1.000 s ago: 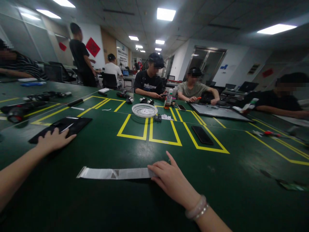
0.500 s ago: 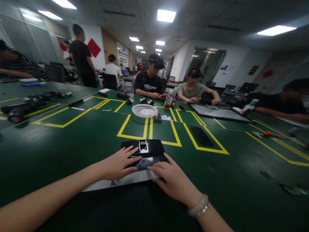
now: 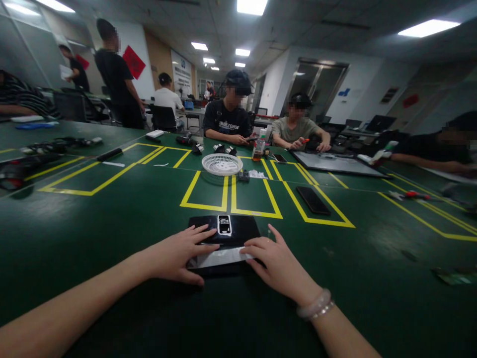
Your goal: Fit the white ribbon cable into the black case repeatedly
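A flat, glossy black panel (image 3: 242, 226) with a small rectangular window near its far edge lies on the green table in front of me. Across its near part runs a pale, shiny strip (image 3: 219, 257). My left hand (image 3: 181, 253) rests on the left side of the panel with its fingers spread. At the right end of the strip is my right hand (image 3: 274, 256), its thumb and a finger close together on the strip's edge and its index finger raised. A bracelet (image 3: 316, 304) circles the right wrist.
Beyond the panel are a white round basket (image 3: 221, 164), a black phone (image 3: 313, 200) and a bottle (image 3: 258, 149). Yellow tape rectangles mark the green table (image 3: 156, 219). Several people sit or stand around it. A large flat screen-like panel (image 3: 337, 164) lies at the right.
The pale strip, earlier reaching far to the lower left, now lies shorter across the panel. My right hand has moved slightly right, and my left thumb has shifted nearer to me.
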Demonstrator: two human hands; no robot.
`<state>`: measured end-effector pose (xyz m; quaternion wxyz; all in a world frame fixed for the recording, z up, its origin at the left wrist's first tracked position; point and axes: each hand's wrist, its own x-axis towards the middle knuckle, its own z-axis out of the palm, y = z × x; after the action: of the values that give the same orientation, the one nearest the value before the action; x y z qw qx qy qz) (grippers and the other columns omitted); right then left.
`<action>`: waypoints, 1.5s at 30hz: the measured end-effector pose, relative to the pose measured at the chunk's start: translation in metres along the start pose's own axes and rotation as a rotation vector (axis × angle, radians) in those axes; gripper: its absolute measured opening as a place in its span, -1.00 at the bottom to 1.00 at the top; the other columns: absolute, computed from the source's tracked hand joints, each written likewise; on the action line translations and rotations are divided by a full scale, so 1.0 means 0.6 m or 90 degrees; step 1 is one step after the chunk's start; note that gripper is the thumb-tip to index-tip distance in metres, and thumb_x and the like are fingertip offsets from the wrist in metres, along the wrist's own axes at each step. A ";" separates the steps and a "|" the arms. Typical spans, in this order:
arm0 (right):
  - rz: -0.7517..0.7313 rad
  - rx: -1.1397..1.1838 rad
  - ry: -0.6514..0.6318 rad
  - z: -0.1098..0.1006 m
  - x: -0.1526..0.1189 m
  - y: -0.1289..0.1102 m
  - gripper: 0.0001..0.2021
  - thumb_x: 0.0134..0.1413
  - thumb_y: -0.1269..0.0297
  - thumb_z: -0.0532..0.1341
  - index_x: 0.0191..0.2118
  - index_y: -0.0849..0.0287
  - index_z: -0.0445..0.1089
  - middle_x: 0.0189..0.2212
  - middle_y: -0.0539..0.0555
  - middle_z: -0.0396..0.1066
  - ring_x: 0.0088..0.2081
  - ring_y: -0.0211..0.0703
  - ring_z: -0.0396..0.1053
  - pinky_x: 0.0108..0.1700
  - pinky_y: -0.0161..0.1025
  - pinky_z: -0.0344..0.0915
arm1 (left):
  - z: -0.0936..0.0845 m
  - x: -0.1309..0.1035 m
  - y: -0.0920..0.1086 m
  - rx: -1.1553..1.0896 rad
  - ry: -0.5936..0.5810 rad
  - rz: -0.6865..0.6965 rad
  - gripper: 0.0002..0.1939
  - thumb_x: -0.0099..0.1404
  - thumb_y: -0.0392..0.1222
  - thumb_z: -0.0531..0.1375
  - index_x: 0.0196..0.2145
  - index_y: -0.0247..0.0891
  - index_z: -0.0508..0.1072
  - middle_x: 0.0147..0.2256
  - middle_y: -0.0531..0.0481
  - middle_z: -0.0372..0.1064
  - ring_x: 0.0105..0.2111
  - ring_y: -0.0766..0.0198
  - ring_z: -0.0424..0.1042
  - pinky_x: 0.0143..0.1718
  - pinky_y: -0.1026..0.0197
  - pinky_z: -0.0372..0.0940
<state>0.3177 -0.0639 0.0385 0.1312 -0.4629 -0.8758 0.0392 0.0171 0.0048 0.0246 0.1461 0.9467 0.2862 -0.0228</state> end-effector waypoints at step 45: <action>-0.010 -0.010 0.058 0.004 0.004 -0.014 -0.73 0.25 0.30 0.23 0.05 -0.05 0.43 -0.04 0.03 0.49 0.04 -0.03 0.38 0.32 0.34 -0.15 | 0.013 0.008 -0.083 0.101 0.089 -0.222 0.04 0.27 0.47 -0.03 0.44 -0.33 -0.09 0.41 -0.22 -0.29 0.39 -0.10 -0.14 0.36 -0.12 -0.15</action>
<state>0.3089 -0.0668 0.0382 0.1675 -0.4584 -0.8728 0.0100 -0.0060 0.0444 0.0033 0.0444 0.8905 0.4528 -0.0044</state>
